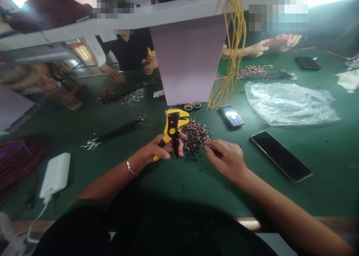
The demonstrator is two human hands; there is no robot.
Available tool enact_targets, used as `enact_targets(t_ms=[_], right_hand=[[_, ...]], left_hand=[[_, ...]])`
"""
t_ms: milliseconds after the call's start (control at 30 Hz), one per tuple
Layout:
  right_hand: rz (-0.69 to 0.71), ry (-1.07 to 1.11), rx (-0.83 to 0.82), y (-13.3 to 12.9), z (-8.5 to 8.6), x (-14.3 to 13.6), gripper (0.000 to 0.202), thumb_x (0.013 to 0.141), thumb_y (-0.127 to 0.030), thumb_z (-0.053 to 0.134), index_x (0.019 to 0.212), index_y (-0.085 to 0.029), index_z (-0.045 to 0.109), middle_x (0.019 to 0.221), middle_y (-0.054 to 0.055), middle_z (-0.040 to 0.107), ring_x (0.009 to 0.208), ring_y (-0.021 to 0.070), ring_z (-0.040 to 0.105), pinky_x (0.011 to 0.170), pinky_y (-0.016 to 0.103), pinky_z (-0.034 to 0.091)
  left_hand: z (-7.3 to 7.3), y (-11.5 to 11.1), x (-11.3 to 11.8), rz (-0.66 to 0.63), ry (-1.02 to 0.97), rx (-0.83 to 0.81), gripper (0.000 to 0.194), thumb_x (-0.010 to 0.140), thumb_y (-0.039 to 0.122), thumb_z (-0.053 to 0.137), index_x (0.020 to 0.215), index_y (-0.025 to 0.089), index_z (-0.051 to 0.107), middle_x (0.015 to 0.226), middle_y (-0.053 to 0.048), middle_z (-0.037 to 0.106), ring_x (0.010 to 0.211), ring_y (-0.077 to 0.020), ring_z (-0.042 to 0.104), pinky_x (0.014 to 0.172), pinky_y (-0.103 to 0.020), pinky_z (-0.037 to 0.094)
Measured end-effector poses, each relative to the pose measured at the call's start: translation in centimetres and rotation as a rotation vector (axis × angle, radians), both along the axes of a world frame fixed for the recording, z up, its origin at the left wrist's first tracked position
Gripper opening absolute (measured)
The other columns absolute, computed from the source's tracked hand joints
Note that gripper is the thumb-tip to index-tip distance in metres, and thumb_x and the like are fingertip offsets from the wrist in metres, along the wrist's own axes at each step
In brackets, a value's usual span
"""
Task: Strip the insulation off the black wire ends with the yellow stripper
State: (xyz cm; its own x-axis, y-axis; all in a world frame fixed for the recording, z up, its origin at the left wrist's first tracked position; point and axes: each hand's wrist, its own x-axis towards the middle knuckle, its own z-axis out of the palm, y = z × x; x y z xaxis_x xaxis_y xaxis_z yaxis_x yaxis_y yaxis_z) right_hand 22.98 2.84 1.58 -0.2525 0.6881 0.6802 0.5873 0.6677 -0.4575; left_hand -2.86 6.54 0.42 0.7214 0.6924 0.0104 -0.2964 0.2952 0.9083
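Yellow and black wire strippers (171,130) stand upright in my left hand (157,149), whose fingers wrap round the handles, jaws pointing up and right. My right hand (226,158) is closed in a pinch at the right side of a pile of short copper and black wire scraps (196,134). A thin dark wire seems to come from its fingertips toward the strippers; its far end is hard to make out. Left of the strippers lies a bundle of black wires (120,130) with bare ends.
A keypad phone (232,116), a black smartphone (281,156) and a plastic bag (291,103) lie to the right. At left are a white power bank (55,174) and red cables (21,158). Yellow wires (238,27) hang beside the divider (190,61). Other people work across the table.
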Motion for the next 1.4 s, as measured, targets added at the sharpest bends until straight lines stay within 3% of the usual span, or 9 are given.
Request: enact_targets(t_ms=[400, 667, 1100, 1400], right_hand=[[-0.031, 0.020, -0.037, -0.7, 0.2, -0.5, 0.018, 0.089, -0.017, 0.054, 0.083, -0.018, 0.071, 0.062, 0.002, 0.070, 0.048, 0.0119, 0.060, 0.050, 0.024, 0.048], [-0.095, 0.028, -0.065, -1.1, 0.7, -0.8, 0.020, 0.087, -0.017, 0.054, 0.074, -0.018, 0.070, 0.053, -0.001, 0.064, 0.046, 0.0109, 0.058, 0.049, 0.023, 0.046], [-0.043, 0.056, -0.160, -2.1, 1.0, -1.5, 0.023, 0.087, -0.018, 0.053, 0.070, -0.019, 0.068, 0.053, -0.001, 0.062, 0.046, 0.0094, 0.053, 0.051, 0.022, 0.044], [-0.019, 0.130, -0.235, -1.9, 1.2, -1.7, 0.023, 0.084, -0.015, 0.052, 0.066, -0.018, 0.065, 0.051, -0.003, 0.058, 0.043, 0.0069, 0.046, 0.047, 0.020, 0.038]], left_hand=[[-0.4, -0.2, 0.1, -0.009, 0.034, 0.025, 0.074, 0.057, 0.012, 0.073, 0.130, 0.018, 0.057, 0.095, -0.008, 0.064, 0.092, -0.0255, 0.060, 0.090, -0.046, 0.047], [0.1, -0.6, 0.4, 0.034, 0.073, 0.067, 0.067, 0.060, 0.013, 0.075, 0.124, 0.018, 0.060, 0.098, -0.008, 0.063, 0.091, -0.0247, 0.060, 0.092, -0.045, 0.046], [0.6, -0.9, 1.1, 0.083, 0.179, 0.130, 0.066, 0.062, 0.020, 0.079, 0.125, 0.018, 0.059, 0.094, -0.007, 0.064, 0.090, -0.0240, 0.061, 0.091, -0.041, 0.046], [0.5, -1.1, 1.2, 0.094, 0.244, 0.203, 0.053, 0.069, 0.025, 0.078, 0.119, 0.016, 0.062, 0.093, -0.008, 0.063, 0.091, -0.0248, 0.061, 0.088, -0.041, 0.046]])
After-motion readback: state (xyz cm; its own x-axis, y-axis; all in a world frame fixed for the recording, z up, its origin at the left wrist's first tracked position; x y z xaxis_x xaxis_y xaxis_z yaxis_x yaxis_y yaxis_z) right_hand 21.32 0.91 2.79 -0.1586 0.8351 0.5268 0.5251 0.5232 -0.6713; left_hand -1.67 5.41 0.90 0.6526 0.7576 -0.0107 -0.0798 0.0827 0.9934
